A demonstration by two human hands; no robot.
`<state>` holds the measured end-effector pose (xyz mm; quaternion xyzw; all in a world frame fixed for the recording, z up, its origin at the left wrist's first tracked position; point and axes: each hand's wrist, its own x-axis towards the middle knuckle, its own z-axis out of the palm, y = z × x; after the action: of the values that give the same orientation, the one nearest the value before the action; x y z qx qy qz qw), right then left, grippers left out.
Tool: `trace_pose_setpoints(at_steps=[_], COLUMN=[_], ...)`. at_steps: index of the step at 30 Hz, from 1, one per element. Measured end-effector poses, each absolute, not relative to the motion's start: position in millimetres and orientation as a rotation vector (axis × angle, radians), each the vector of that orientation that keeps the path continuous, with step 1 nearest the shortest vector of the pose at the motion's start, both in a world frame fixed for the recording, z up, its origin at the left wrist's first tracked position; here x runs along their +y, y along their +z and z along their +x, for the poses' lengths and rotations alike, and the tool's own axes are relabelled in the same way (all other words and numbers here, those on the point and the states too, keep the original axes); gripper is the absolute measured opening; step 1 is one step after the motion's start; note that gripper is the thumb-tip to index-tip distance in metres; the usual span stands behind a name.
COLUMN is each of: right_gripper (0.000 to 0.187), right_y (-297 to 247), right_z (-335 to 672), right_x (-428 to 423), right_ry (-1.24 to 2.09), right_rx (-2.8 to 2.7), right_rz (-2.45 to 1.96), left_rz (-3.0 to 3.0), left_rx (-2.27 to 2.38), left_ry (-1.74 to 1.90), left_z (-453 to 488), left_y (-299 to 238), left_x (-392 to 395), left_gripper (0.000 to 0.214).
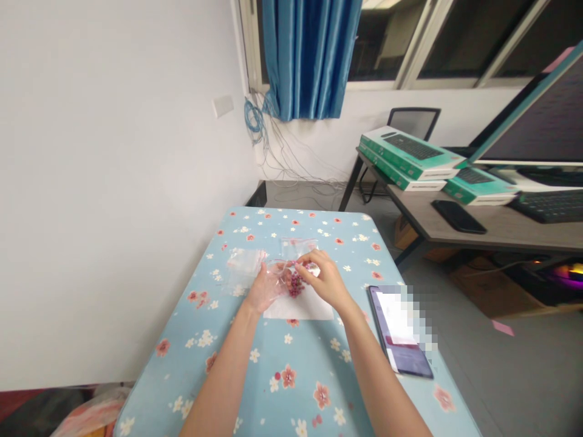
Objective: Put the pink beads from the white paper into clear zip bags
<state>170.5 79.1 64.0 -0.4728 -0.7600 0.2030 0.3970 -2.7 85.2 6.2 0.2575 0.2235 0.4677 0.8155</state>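
Both my hands meet over the middle of a table with a light blue flowered cloth (291, 376). My left hand (265, 290) cups a small clear plastic bag (276, 273) from below, fingers curled round it. My right hand (324, 278) pinches the bag's top edge, closed on it. A heap of small pink-red beads (296, 284) lies between the hands on a white sheet (304, 308). Whether some beads are inside the bag I cannot tell.
More clear bags (242, 262) lie to the left and behind (298, 245). A phone (401, 331) lies at the table's right edge. A desk (483, 230) at the right carries green keyboard boxes (410, 155), a monitor and a dark phone (458, 216). A white wall runs along the left.
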Motion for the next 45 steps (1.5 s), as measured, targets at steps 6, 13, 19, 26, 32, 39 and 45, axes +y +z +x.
trace_pose_setpoints(at_steps=[6,13,19,26,32,39,45], right_gripper=[0.013,0.013,0.014,0.016,0.012,0.007,0.011], right_y=[63,57,59,59,38,25,26], right_z=[154,149,150,170,197,199,198], right_x=[75,75,74,82,88,90,89], right_ry=[0.504,0.502,0.516,0.473,0.357,0.415,0.481], right_rx=[-1.873,-1.884,-1.899,-1.853,-2.150,-2.276,-2.314], right_rz=[-1.161,-1.159,-1.162,-1.250,-1.406,-1.488,-1.533], left_rz=[0.520,0.449,0.473,0.485,0.358,0.334,0.338], left_rx=[0.491,0.535,0.522,0.445,0.451,0.469,0.471], left_ry=[0.958,0.954,0.957,1.027,1.127,1.126,1.139], left_z=[-3,-4,-4,-7,-8,-8,-7], left_y=[6,1,-1,4,9,9,10], left_x=[81,80,80,85,86,86,86], left_gripper=[0.052,0.046,0.046,0.063,0.065,0.063,0.061])
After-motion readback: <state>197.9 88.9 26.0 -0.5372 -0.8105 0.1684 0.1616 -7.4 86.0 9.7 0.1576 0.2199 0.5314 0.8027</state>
